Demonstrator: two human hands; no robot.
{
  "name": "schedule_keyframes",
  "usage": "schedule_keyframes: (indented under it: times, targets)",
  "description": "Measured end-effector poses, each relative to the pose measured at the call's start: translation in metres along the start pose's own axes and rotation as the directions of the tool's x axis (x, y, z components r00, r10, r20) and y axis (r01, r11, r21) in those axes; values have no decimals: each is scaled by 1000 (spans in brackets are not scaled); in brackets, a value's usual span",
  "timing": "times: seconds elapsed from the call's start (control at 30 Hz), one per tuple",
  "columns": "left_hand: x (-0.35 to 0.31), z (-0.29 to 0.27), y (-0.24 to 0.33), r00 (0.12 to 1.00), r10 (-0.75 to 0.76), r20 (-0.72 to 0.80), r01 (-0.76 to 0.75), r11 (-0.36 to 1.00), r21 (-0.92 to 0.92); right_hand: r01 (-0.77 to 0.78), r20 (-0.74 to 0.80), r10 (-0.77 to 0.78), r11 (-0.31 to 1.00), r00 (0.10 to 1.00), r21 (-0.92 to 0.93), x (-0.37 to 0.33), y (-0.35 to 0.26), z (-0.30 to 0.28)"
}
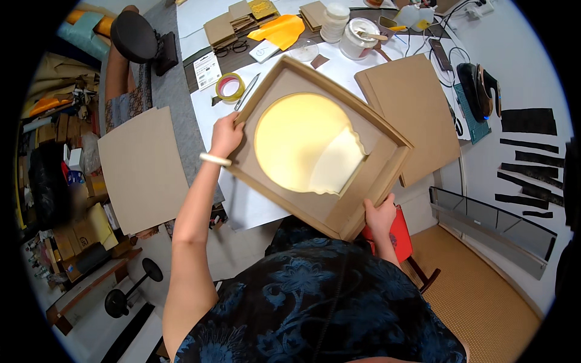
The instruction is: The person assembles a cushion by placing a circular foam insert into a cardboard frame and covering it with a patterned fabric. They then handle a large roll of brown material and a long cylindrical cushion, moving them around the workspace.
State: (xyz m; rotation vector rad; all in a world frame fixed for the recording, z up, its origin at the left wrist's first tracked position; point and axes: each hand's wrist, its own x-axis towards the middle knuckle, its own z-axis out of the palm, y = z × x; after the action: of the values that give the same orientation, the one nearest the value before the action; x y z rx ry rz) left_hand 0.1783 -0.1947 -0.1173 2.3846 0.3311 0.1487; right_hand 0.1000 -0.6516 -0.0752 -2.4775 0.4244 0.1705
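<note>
Both hands hold a shallow brown cardboard box, tilted above the table's front edge. A large pale-yellow shape, round with a narrower, wavy-edged base, fills the middle of its floor; whether it is a cut-out or a flat piece I cannot tell. My left hand, with a pale bangle at the wrist, is closed on the box's left edge. At the lower right corner my right hand grips the rim, thumb on the near side. A roll of yellow tape and a silver pen-like tool lie near my left hand.
Brown boards lie on the table's right, partly behind the box. White jars, an orange cloth and glasses stand or lie at the back. Left is a large board; a red seat is beside my right hand.
</note>
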Motion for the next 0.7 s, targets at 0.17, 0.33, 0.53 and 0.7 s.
schedule_keyframes:
  times: [0.17, 0.33, 0.53, 0.7]
  targets:
    - [48, 9, -4, 995, 58, 86, -62, 997, 40, -53, -28, 52, 998, 998, -28, -18, -11, 15]
    - [82, -5, -15, 983, 69, 170, -87, 992, 97, -98, -5, 99, 993, 995, 60, -22, -18, 53]
    - [129, -23, -34, 974, 167, 155, -190, 971, 147, -236, 232, 158, 902, 960, 362, -47, -39, 103]
    - [143, -23, -49, 993, 108, -39, -93, 958, 273, -551, 774, 130, 774, 620, 312, -61, -82, 88]
